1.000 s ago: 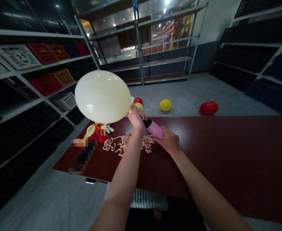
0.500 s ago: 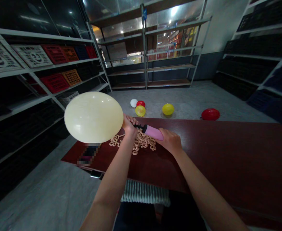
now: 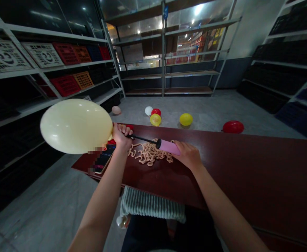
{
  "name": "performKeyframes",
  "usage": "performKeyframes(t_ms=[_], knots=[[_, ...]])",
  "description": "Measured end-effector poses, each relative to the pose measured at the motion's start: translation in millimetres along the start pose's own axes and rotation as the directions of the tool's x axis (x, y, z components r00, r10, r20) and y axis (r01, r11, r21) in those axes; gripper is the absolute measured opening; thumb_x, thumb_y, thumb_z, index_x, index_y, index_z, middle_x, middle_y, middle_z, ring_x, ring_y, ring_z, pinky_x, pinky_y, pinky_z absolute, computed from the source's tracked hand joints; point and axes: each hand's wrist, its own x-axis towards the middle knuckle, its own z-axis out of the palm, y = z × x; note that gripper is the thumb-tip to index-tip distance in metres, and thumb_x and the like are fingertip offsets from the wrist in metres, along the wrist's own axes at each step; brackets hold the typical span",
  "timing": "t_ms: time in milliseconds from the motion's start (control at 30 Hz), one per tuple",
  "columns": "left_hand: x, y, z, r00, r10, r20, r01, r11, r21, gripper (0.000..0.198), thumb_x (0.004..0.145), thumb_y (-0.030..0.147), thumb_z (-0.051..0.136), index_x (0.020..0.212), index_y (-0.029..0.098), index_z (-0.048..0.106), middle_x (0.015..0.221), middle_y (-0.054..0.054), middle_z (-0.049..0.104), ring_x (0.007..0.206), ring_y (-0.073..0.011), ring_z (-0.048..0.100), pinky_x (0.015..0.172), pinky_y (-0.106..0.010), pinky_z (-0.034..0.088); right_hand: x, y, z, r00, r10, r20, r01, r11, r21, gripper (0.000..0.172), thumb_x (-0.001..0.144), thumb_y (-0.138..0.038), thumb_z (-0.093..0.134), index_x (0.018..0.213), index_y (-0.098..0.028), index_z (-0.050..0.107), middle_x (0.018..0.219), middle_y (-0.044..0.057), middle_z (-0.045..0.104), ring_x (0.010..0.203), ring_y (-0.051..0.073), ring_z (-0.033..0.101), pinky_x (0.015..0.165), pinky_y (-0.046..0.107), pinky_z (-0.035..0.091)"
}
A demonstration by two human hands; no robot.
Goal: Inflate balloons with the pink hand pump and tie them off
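Note:
A large pale yellow balloon [image 3: 76,126] is inflated and floats left of the dark red table [image 3: 248,168]. My left hand [image 3: 120,134] is closed around the balloon's neck and the black rod end of a hand pump. My right hand [image 3: 188,155] grips the pump's pink barrel [image 3: 169,146]. The thin black rod [image 3: 141,139] is pulled far out between my two hands. Under the pump lies a heap of beige string or ribbon [image 3: 149,154] on the table.
A phone [image 3: 103,161] lies near the table's left corner. Inflated balloons sit on the floor beyond the table: yellow [image 3: 186,119], red [image 3: 233,126], and a small cluster [image 3: 153,114]. Metal shelving with crates lines the left, back and right walls.
My left hand and the balloon have moved left and down, away from the pink barrel, so the pump's rod now shows extended. The view has tilted, showing more floor.

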Motion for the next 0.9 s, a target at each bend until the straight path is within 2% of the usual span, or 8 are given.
performKeyframes(t_ms=[100, 233, 400, 533, 633, 700, 767, 900], knots=[[1.4, 15.2, 15.7, 0.999, 0.033, 0.038, -0.034, 0.999, 0.019, 0.05, 0.098, 0.036, 0.045, 0.057, 0.019, 0.022, 0.044, 0.008, 0.021, 0.032, -0.0054, 0.021, 0.037, -0.021, 0.019, 1.4, -2.1, -0.6, 0.999, 0.036, -0.013, -0.036, 0.999, 0.026, 0.041, 0.081, -0.04, 0.066, 0.117, -0.02, 0.062, 0.098, 0.005, 0.072, 0.084, 0.02, 0.066, 0.072, 0.03, 0.042], [-4.5, 20.1, 58.1, 0.983, 0.086, 0.164, -0.098, 0.993, 0.068, 0.053, 0.097, 0.04, 0.047, 0.055, 0.02, 0.022, 0.043, 0.007, 0.02, 0.032, -0.0062, 0.018, 0.034, -0.022, 0.02, 2.9, -3.6, 1.6, 0.989, 0.127, -0.078, -0.117, 0.986, 0.115, 0.037, 0.081, -0.041, 0.065, 0.11, -0.02, 0.062, 0.094, 0.006, 0.072, 0.08, 0.02, 0.067, 0.071, 0.029, 0.044], [-12.0, -8.5, 112.4, 0.954, 0.131, 0.271, -0.162, 0.982, 0.094, 0.053, 0.097, 0.037, 0.049, 0.054, 0.02, 0.023, 0.044, 0.007, 0.018, 0.032, -0.0063, 0.017, 0.033, -0.022, 0.016, -0.1, 1.9, 2.0, 0.95, 0.297, -0.098, -0.277, 0.944, 0.178, 0.037, 0.08, -0.045, 0.064, 0.108, -0.02, 0.062, 0.092, 0.006, 0.073, 0.078, 0.021, 0.068, 0.065, 0.029, 0.044], [-17.8, -46.7, 138.7, 0.944, 0.054, 0.325, -0.096, 0.989, 0.113, 0.049, 0.098, 0.028, 0.047, 0.054, 0.02, 0.028, 0.044, 0.006, 0.021, 0.031, -0.0061, 0.019, 0.033, -0.022, 0.015, 0.0, 6.7, 1.8, 0.912, 0.398, -0.104, -0.376, 0.908, 0.183, 0.036, 0.08, -0.048, 0.061, 0.103, -0.02, 0.062, 0.083, 0.005, 0.073, 0.07, 0.022, 0.067, 0.058, 0.028, 0.04], [-26.5, -82.5, 143.7, 0.938, -0.019, 0.347, -0.031, 0.99, 0.138, 0.05, 0.097, 0.033, 0.051, 0.053, 0.02, 0.03, 0.044, 0.007, 0.024, 0.03, -0.0052, 0.022, 0.034, -0.022, 0.017, 1.8, 8.7, 4.1, 0.889, 0.443, -0.118, -0.418, 0.889, 0.19, 0.038, 0.08, -0.049, 0.06, 0.104, -0.02, 0.062, 0.082, 0.006, 0.073, 0.067, 0.022, 0.067, 0.056, 0.029, 0.038], [-33.9, -107.4, 140.6, 0.927, -0.05, 0.372, -0.014, 0.986, 0.168, 0.052, 0.098, 0.034, 0.049, 0.052, 0.02, 0.03, 0.041, 0.006, 0.025, 0.028, -0.006, 0.023, 0.033, -0.023, 0.017, 2.4, 9.9, 6.4, 0.876, 0.466, -0.121, -0.442, 0.878, 0.186, 0.039, 0.08, -0.05, 0.06, 0.106, -0.02, 0.062, 0.082, 0.006, 0.073, 0.067, 0.022, 0.067, 0.056, 0.029, 0.038], [-41.1, -127.9, 134.6, 0.936, -0.056, 0.348, -0.018, 0.978, 0.207, 0.053, 0.098, 0.03, 0.047, 0.05, 0.02, 0.029, 0.037, 0.006, 0.026, 0.026, -0.0067, 0.023, 0.03, -0.024, 0.016, 2.4, 10.8, 8.6, 0.867, 0.483, -0.124, -0.459, 0.871, 0.176, 0.04, 0.08, -0.05, 0.059, 0.106, -0.02, 0.061, 0.083, 0.006, 0.073, 0.067, 0.023, 0.067, 0.056, 0.029, 0.037], [-48.9, -142.3, 123.7, 0.96, -0.052, 0.276, -0.01, 0.976, 0.219, 0.052, 0.099, 0.03, 0.046, 0.05, 0.021, 0.03, 0.035, 0.006, 0.026, 0.024, -0.0071, 0.024, 0.029, -0.025, 0.017, 1.7, 11.7, 11.5, 0.868, 0.478, -0.135, -0.458, 0.875, 0.155, 0.037, 0.08, -0.049, 0.06, 0.104, -0.02, 0.061, 0.084, 0.006, 0.073, 0.068, 0.022, 0.066, 0.057, 0.029, 0.037]])
